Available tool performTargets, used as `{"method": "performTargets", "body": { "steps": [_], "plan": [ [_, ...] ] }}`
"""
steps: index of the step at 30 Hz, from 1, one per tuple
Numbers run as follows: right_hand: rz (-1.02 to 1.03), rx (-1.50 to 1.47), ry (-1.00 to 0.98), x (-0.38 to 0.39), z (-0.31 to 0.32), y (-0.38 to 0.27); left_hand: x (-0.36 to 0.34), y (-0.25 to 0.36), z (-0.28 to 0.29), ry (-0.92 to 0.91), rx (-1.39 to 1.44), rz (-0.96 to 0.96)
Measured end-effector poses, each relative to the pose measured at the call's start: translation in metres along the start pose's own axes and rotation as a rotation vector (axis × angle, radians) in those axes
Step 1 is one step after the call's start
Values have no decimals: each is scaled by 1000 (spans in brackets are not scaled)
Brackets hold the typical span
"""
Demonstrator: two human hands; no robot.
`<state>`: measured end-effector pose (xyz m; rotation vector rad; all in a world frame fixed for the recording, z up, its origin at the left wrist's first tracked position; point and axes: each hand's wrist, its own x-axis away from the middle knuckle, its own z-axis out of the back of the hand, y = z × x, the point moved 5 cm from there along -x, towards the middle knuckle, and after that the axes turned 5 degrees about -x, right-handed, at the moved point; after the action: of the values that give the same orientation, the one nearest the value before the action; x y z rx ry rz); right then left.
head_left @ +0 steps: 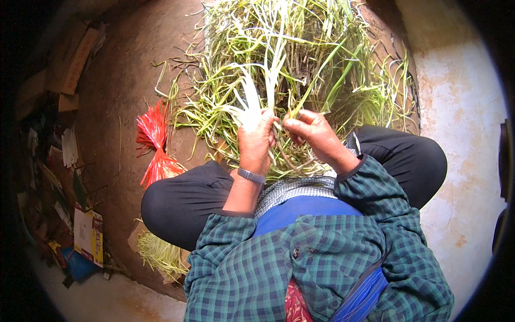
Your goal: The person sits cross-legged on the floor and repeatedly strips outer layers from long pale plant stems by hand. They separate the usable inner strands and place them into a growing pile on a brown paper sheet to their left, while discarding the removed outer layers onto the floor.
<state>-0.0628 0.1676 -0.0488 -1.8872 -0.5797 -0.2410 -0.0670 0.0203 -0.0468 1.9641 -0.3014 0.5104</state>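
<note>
My left hand is closed around a small bunch of pale, long-leaved plant stalks, whose leaves fan upward. Just to its right, my right hand pinches a yellow-green leaf beside that bunch, with its fingers curled. A few darker stems hang below, between the two hands. A large loose heap of green and yellowish stalks lies in front of me, reaching to my crossed legs.
Red plastic strands, gathered at the middle, lie left of the heap. A smaller pile of pale stalks is beside my left knee. Cardboard and scraps line the left side. A whitish wall or ledge runs along the right.
</note>
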Motion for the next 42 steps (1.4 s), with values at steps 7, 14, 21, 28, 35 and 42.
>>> {"method": "performTargets", "body": {
  "steps": [7,14,21,28,35,42],
  "plan": [
    [-583,678,-156,26,36,53,-2,6,-4,14,-61,-19],
    [453,1003,300,6,33,-36,0,0,-5,-14,-118,-4],
    [78,108,128,-28,2,-24,5,-9,-7,-12,-170,12],
    [32,-185,151,-28,6,-11,3,-13,-11,-63,93,100],
    [24,-202,163,-23,4,-10,3,-14,-10,-78,165,130],
    [167,-73,162,-15,-5,-14,2,-18,-5,-32,137,124]
  ]
}}
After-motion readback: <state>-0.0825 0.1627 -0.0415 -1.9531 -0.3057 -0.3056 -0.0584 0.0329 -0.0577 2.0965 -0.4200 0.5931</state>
